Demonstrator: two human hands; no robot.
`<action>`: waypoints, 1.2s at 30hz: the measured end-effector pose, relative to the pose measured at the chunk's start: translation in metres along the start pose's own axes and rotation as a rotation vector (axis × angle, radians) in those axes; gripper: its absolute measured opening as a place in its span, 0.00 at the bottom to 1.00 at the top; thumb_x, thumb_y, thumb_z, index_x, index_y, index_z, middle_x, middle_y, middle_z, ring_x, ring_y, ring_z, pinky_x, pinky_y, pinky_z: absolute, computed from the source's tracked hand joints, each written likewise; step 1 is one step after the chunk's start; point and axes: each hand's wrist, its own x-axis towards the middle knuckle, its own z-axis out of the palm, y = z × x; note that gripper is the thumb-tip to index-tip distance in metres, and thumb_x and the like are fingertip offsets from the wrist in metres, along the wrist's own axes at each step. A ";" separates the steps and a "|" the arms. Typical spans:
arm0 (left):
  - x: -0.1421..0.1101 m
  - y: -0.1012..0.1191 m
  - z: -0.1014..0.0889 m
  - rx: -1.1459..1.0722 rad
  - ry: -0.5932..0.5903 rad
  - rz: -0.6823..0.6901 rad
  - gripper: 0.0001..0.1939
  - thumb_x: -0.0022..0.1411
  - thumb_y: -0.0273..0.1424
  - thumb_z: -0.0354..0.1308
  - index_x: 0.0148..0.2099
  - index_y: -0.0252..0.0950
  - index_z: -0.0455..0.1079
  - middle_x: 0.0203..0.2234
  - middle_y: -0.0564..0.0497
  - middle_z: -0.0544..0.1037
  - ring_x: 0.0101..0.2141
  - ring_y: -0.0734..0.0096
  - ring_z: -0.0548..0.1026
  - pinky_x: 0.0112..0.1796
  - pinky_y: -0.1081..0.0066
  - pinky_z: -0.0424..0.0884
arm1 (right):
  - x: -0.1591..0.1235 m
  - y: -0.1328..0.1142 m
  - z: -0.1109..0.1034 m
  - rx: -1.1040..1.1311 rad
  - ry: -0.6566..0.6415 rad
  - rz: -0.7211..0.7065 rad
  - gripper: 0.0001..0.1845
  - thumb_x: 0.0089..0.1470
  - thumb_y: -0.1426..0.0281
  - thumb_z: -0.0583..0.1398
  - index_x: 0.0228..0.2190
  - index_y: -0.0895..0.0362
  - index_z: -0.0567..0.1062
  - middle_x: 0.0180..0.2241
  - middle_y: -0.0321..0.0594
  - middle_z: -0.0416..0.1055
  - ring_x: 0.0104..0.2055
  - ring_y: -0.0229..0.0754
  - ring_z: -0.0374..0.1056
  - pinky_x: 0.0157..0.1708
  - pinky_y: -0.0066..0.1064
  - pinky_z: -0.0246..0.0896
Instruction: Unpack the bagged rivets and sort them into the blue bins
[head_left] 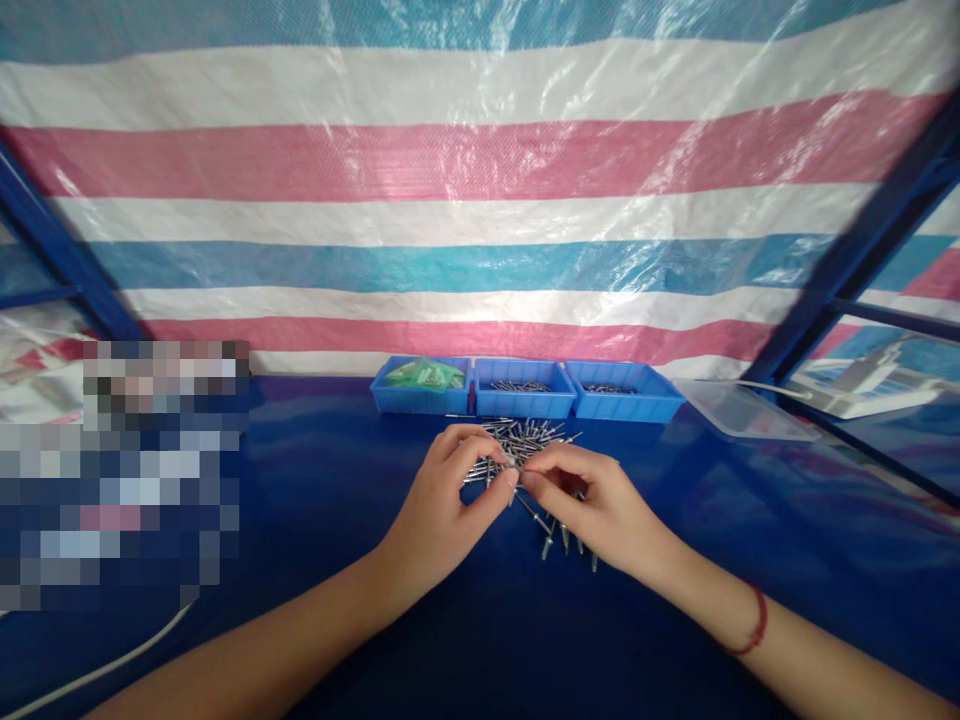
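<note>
Over a loose heap of slim metal rivets (536, 438), my two hands meet with their fingertips almost touching. My left hand (450, 480) is closed in a pinch of thumb and forefinger on a small silvery metal part (513, 462), mostly covered by the fingers. From the other side my right hand (592, 490) also pinches, thumb against forefinger, right at that part. Whatever sits between the right fingertips is too small to make out. Several rivets stick out below the right hand, on the dark blue tabletop (480, 640).
Three blue bins stand along the back: the left bin (422, 400) with a green packet (424, 374), the middle bin (525, 404) and right bin (630, 405) with metal pieces. A clear plastic lid (750, 412) lies right. A white cable (112, 665) runs front left. Striped sheeting hangs behind.
</note>
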 end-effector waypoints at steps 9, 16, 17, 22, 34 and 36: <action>-0.001 -0.009 0.002 0.240 -0.126 -0.047 0.14 0.61 0.30 0.52 0.50 0.40 0.62 0.47 0.46 0.69 0.51 0.59 0.65 0.51 0.55 0.62 | 0.028 0.051 -0.055 0.099 0.572 0.343 0.13 0.44 0.60 0.62 0.21 0.58 0.72 0.14 0.31 0.61 0.15 0.33 0.54 0.15 0.27 0.46; -0.001 -0.025 -0.004 0.489 -0.234 -0.143 0.26 0.57 0.43 0.55 0.56 0.40 0.62 0.56 0.41 0.63 0.56 0.50 0.61 0.51 0.48 0.61 | 0.034 0.075 -0.083 0.067 0.661 0.381 0.14 0.44 0.57 0.62 0.21 0.56 0.71 0.13 0.32 0.60 0.15 0.36 0.54 0.14 0.30 0.47; -0.002 -0.026 -0.005 0.517 -0.259 -0.184 0.29 0.57 0.46 0.54 0.58 0.39 0.60 0.57 0.39 0.61 0.57 0.48 0.59 0.52 0.46 0.59 | 0.034 0.074 -0.082 0.066 0.656 0.377 0.15 0.44 0.57 0.62 0.21 0.56 0.70 0.14 0.32 0.60 0.15 0.35 0.54 0.14 0.30 0.47; -0.004 -0.028 -0.003 0.561 -0.395 -0.353 0.44 0.56 0.58 0.45 0.65 0.32 0.50 0.61 0.30 0.54 0.62 0.36 0.47 0.55 0.36 0.46 | 0.031 0.062 -0.070 0.018 0.587 0.333 0.15 0.47 0.58 0.60 0.20 0.56 0.70 0.14 0.31 0.59 0.15 0.34 0.53 0.16 0.28 0.47; 0.010 -0.026 0.006 0.300 -0.320 -0.054 0.30 0.64 0.45 0.47 0.63 0.34 0.52 0.60 0.39 0.60 0.60 0.56 0.57 0.58 0.55 0.56 | 0.020 0.048 -0.041 -0.650 0.047 0.045 0.15 0.56 0.63 0.54 0.37 0.59 0.75 0.38 0.47 0.75 0.41 0.50 0.71 0.44 0.42 0.62; 0.016 -0.038 0.004 0.378 -0.206 -0.118 0.27 0.65 0.42 0.46 0.61 0.30 0.55 0.57 0.38 0.63 0.59 0.57 0.59 0.58 0.56 0.56 | 0.017 0.055 -0.038 -0.677 0.046 0.059 0.20 0.56 0.59 0.54 0.42 0.60 0.74 0.42 0.51 0.74 0.46 0.53 0.69 0.48 0.46 0.61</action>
